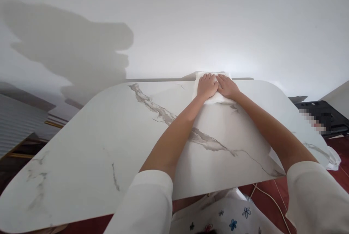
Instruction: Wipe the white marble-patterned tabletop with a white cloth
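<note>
A white cloth (218, 99) lies flat at the far edge of the marble-patterned table (89, 146), close to the wall. My left hand (208, 85) presses on its left part with the fingers stretched forward. Beside it, my right hand (227, 87) lies on the cloth's right part, fingers also extended and angled toward the left. The two hands touch or nearly touch at the thumbs. Both palms face down, and the cloth shows around them on the near side and past the fingertips.
A white wall (174, 27) rises behind the table. At the right stands a black case-like object (338, 117), partly blurred out. A white plastic bag (334, 158) hangs by the table's right edge. A pale cable (272, 199) runs over the red floor (339, 150).
</note>
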### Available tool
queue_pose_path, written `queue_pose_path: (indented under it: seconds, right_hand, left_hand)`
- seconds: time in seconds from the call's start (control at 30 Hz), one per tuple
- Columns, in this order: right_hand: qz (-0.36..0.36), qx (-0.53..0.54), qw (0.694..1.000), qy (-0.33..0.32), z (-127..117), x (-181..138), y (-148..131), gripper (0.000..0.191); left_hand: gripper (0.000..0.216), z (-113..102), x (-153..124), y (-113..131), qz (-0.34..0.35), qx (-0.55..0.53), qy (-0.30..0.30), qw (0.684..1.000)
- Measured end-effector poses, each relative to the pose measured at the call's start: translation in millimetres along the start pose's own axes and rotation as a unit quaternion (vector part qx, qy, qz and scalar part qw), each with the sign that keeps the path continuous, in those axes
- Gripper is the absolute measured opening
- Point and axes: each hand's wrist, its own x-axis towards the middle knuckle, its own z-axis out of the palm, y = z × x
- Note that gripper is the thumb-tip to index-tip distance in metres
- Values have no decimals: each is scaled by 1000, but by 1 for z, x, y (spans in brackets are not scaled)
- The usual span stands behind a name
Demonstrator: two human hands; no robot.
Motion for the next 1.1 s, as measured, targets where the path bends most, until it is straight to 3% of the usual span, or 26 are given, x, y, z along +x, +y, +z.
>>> queue_pose_path:
  seconds: [0.37,1.1]
  right_hand:
    - [0,-20,1000,-7,-15,-59,-33,57]
    - [-58,-4,998,-16,-58,-189,-121,59]
  left_hand:
    - [45,-10,-57,22,10,43,12,999]
    - [51,-64,-209,72,-11,98,-29,995]
